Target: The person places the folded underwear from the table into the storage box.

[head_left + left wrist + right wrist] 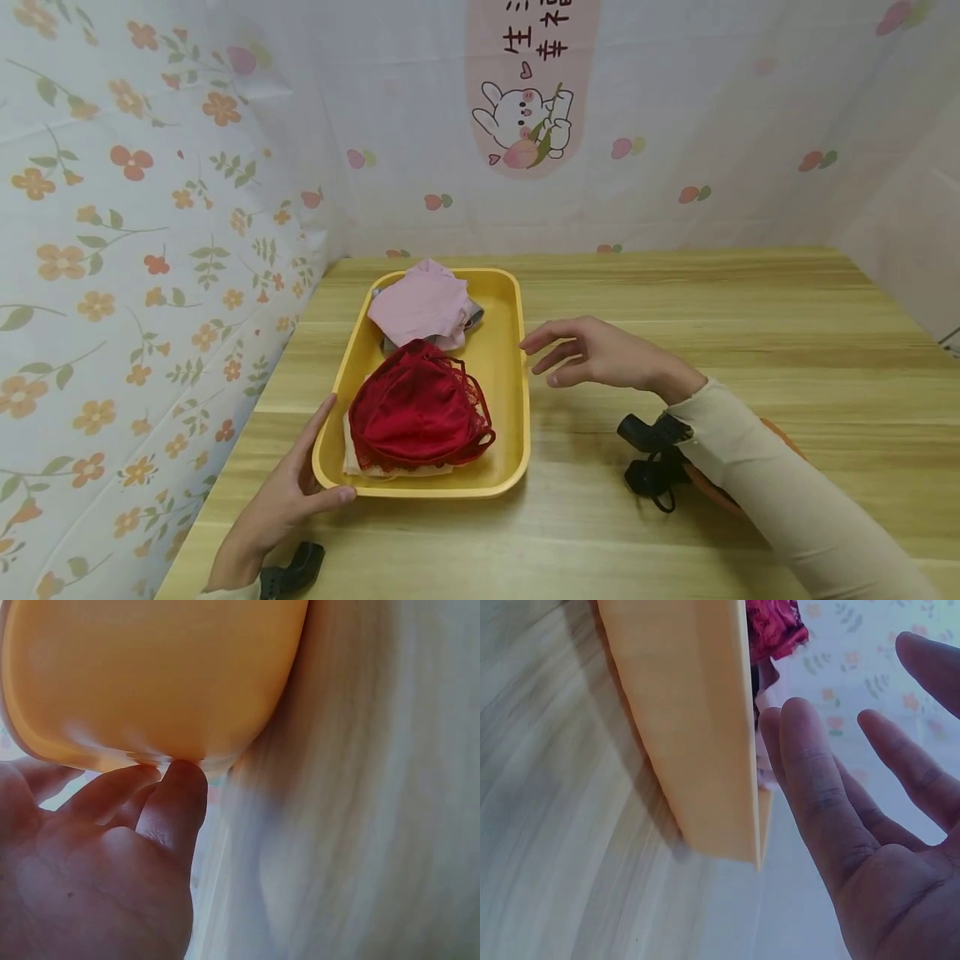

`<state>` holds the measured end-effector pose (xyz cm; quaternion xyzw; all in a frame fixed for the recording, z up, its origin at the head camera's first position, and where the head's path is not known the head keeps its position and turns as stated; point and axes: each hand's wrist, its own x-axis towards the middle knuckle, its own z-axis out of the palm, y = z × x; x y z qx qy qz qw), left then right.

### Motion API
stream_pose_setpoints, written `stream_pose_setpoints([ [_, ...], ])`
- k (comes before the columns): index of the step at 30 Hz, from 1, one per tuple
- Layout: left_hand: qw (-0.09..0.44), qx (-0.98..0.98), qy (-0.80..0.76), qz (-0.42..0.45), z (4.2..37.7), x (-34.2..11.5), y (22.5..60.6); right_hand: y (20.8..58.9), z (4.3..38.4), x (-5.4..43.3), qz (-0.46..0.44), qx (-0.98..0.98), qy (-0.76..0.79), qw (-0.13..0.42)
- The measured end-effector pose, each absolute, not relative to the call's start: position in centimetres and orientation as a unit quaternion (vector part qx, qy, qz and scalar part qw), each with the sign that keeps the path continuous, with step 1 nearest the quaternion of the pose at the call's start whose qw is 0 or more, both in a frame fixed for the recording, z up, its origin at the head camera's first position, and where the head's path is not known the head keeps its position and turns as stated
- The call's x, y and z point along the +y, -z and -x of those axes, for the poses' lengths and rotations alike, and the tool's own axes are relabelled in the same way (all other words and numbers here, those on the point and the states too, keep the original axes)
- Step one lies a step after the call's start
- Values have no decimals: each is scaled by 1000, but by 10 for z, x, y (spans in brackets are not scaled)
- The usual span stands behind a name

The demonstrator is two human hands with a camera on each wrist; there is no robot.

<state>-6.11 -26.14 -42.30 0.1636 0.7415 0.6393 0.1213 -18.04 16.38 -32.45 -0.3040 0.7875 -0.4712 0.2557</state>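
A yellow tray stands on the wooden table. My left hand holds its near left corner, with the thumb at the front rim and the fingers along the left side. In the left wrist view, fingertips touch the outer wall. My right hand hovers just off the tray's right rim, fingers loosely bent and apart, holding nothing. Inside the tray lies a red satin garment with lace trim and thin straps, over cream cloth. Behind it, pink cloth rests on grey cloth.
Black wrist-mounted devices sit by both wrists. Something orange-brown is partly hidden under the right forearm. Patterned sheets rise behind the table and along its left side.
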Motion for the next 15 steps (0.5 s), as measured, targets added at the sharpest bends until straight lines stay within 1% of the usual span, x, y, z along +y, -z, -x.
stream_pose_setpoints([
  [15, 122, 743, -640, -157, 60, -261, 423, 314, 180, 190, 298, 809, 445, 243],
])
